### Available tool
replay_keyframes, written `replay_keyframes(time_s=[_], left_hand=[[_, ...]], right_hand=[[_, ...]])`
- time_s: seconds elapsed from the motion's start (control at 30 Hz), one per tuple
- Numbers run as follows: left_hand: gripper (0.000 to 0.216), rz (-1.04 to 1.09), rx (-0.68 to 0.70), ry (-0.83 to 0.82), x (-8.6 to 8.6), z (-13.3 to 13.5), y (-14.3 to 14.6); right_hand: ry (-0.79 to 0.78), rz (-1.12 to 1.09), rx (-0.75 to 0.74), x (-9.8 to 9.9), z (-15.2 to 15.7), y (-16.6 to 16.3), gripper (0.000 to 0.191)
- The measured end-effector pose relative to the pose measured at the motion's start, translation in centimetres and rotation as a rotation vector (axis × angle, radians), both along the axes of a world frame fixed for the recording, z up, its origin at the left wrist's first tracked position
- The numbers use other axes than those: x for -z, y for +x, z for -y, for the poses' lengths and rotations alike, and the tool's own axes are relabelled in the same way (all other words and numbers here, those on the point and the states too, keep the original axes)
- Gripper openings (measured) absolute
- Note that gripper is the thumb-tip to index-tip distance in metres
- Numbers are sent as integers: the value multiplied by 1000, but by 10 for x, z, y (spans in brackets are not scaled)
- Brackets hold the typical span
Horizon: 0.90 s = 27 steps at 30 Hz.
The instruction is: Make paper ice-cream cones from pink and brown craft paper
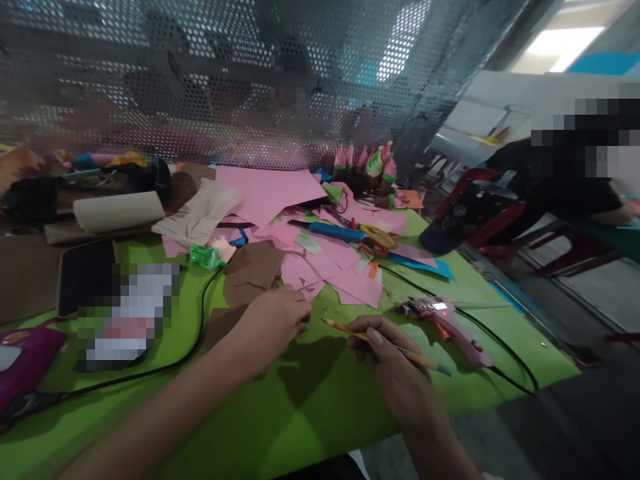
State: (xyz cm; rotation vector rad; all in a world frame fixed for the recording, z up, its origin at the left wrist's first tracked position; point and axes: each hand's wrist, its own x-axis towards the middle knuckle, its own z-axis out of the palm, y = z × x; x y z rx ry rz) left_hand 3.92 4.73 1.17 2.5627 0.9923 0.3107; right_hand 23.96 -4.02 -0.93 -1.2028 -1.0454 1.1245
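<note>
My right hand (395,363) pinches a yellow pencil (425,361) between thumb and fingers, its sharp tip pointing left above the green tabletop (320,427). My left hand (270,327) is by brown paper pieces (256,270), fingers curled down and together; whatever is under them is hidden. Just beyond both hands lie pink paper scraps (345,267), and a larger pink sheet (270,190) rests further back. Right of my right hand is a pink glue gun (465,337) with a lit display and a black cord.
Behind the scraps lie a blue-handled tool (335,231) and yellow-handled scissors (380,236). Several pink-and-green paper crafts (375,163) stand at the back. To the left are a paper roll (117,211), a dark phone-like slab (87,277) and a cord (200,320). A person (560,173) sits at right.
</note>
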Motion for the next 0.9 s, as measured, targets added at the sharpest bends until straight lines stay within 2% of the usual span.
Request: replay_keyframes(time_s=[0.23,0.47,0.67,0.9], left_hand=[[15,-14,61,84,8,-6,0],[9,98,65,-75,4,-14,-3],[10,70,74,-67,0,-14,4],[14,63,51,-29,2,-14,8]], right_hand=[[-9,-39,-6,0,0,1,20],[0,-54,-15,1,0,2,18],[-2,-56,-16,-1,0,2,19],[-22,-74,-23,0,0,3,17]])
